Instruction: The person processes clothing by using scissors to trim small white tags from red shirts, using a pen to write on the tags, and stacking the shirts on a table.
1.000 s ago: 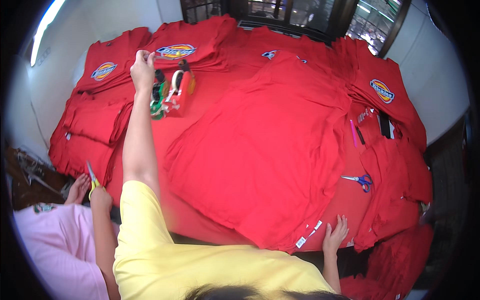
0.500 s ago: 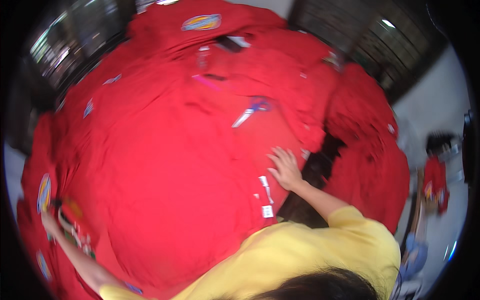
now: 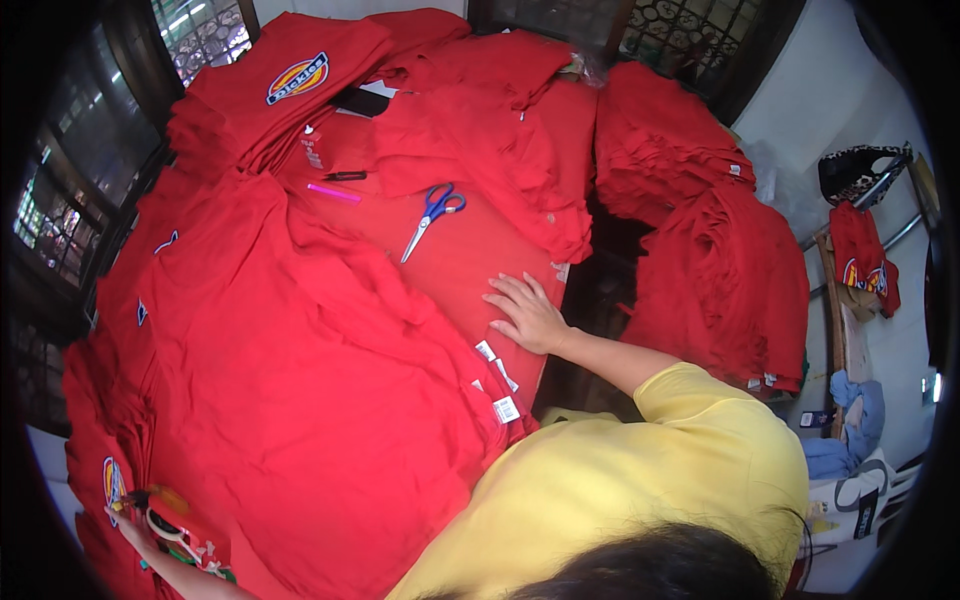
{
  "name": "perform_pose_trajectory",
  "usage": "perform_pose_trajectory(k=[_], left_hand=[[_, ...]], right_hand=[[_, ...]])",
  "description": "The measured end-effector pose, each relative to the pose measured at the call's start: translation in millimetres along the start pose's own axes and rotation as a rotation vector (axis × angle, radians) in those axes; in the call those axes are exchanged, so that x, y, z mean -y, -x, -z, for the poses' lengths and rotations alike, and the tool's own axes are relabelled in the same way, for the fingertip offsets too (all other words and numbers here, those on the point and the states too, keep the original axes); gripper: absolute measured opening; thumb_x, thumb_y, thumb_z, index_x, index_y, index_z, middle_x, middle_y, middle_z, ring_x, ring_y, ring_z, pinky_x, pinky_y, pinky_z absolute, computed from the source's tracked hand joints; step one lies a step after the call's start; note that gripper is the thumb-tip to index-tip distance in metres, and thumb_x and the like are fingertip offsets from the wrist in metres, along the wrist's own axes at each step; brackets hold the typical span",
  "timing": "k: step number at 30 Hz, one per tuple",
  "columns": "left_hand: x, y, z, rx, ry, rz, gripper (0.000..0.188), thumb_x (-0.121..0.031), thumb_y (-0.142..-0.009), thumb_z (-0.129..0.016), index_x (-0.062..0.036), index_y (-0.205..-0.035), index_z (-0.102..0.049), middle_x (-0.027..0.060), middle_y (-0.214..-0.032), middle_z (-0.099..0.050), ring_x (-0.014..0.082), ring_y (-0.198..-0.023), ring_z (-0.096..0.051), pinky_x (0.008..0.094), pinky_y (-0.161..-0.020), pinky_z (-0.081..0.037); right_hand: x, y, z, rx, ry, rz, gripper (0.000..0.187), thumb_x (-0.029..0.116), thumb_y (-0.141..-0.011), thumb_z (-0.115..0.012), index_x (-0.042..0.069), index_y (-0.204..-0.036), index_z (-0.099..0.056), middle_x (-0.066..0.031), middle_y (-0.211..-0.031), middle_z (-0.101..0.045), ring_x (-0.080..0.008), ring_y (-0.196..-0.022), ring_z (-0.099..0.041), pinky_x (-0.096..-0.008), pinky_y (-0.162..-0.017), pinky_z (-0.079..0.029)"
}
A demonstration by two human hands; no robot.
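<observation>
Left hand (image 3: 132, 530): stretched out to the far left, fingertips by a badge (image 3: 113, 478) on a red shirt, just beside the tape dispenser (image 3: 180, 530). Fingers look drawn together, but at this size I can't make out whether they pinch anything.

Right hand (image 3: 528, 315): grasping nothing. Palm down on the red tabletop (image 3: 480, 255) near its edge, fingers spread and loose.

Main piece: the large red shirt (image 3: 300, 370), laid out rumpled between my two hands, covering much of the table. White tags (image 3: 507, 410) lie at its near right corner, close to my right wrist and my yellow top (image 3: 600, 470).

Step in hand, my judgement: a left-hand reach at the dispenser, the right probably serving as a prop.

Next move, as I judge it, calls for a sure fingertip hold on the left and a forearm kept from dragging the cloth. The right is free to lift.

Also noted: blue-handled scissors (image 3: 438, 208), lying beyond my right hand; pink pen (image 3: 333, 193) farther off; folded stack (image 3: 720, 290) of red shirts to the right, across a dark gap.
</observation>
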State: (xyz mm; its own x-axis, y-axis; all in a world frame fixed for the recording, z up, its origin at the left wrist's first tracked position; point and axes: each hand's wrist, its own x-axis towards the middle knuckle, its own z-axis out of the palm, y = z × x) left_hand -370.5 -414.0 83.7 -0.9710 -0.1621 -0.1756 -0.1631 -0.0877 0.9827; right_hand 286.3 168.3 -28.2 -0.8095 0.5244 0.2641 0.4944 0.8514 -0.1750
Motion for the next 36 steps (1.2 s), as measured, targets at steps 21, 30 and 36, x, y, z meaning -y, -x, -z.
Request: perform_pose_trajectory(k=[21,30,36], left_hand=[[66,321,-160,0.058,-0.486,-1.194,0.038,-0.015,-0.098,-0.049,0.0085,-0.127,-0.046,0.0204,-0.127,-0.053,0.0273,-0.117,-0.051,0.0382,-0.103,-0.039],[190,406,-205,0.484,-1.229,-1.019,0.043,-0.026,-0.096,-0.047,-0.0111,-0.137,-0.047,0.0091,-0.148,-0.036,0.0323,-0.138,-0.028,0.0480,-0.113,-0.021],[182,418,-198,0.428,-1.282,-0.953,0.042,-0.024,-0.097,-0.046,-0.0100,-0.137,-0.047,0.0092,-0.147,-0.037,0.0321,-0.138,-0.029,0.0470,-0.113,-0.021]], right_hand=[[0,-9,-17,-0.071,-0.032,0.080,0.047,0.038,-0.091,-0.052,0.011,-0.129,-0.051,-0.0129,-0.141,-0.041,-0.0285,-0.134,-0.033,-0.0545,-0.111,-0.019],[-17,-16,9,0.123,-0.184,0.094,0.047,0.032,-0.089,-0.056,0.009,-0.130,-0.050,-0.0161,-0.139,-0.041,-0.0315,-0.132,-0.035,-0.0523,-0.109,-0.023],[-187,-88,134,-0.474,0.153,0.151,0.009,0.012,-0.076,-0.061,0.006,-0.076,-0.067,-0.0110,-0.087,-0.065,-0.0276,-0.088,-0.060,-0.0422,-0.077,-0.045]])
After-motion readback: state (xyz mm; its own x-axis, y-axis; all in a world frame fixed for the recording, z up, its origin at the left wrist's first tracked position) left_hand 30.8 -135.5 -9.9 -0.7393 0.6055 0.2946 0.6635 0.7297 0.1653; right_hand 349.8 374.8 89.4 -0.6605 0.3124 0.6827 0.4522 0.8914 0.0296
